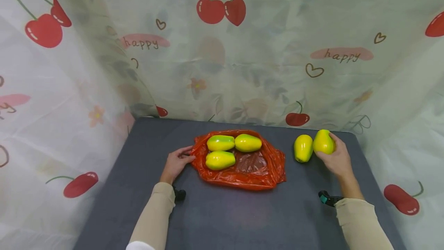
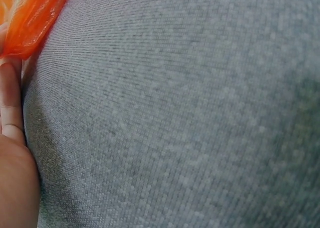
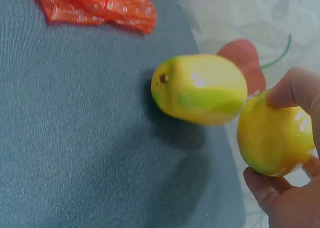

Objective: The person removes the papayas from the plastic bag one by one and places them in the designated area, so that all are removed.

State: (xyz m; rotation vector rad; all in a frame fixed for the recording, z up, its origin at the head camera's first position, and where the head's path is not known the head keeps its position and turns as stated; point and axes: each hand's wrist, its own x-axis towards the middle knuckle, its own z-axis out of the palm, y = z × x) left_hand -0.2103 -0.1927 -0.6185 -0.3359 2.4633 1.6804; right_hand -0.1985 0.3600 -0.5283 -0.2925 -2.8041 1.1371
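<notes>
A red plastic bag [image 1: 253, 180] lies spread open on the table, with three glossy yellow-green papayas [image 1: 220, 160] in its left and back part. At the bag's left edge, my left hand [image 1: 176, 163] pinches the plastic between thumb and fingers; the left wrist view shows only part of that hand [image 2: 15, 158] beside the bag's corner [image 2: 37, 23]. To the right, my right hand [image 1: 338, 159] grips a papaya [image 1: 323, 142], thumb and fingers around its sides. Another papaya [image 1: 303, 148] stands on the table just left of the held one.
The dark grey table [image 1: 222, 219] has its back edge against a hanging curtain [image 1: 229, 68] printed with cherries. More curtain hangs at the left and right sides.
</notes>
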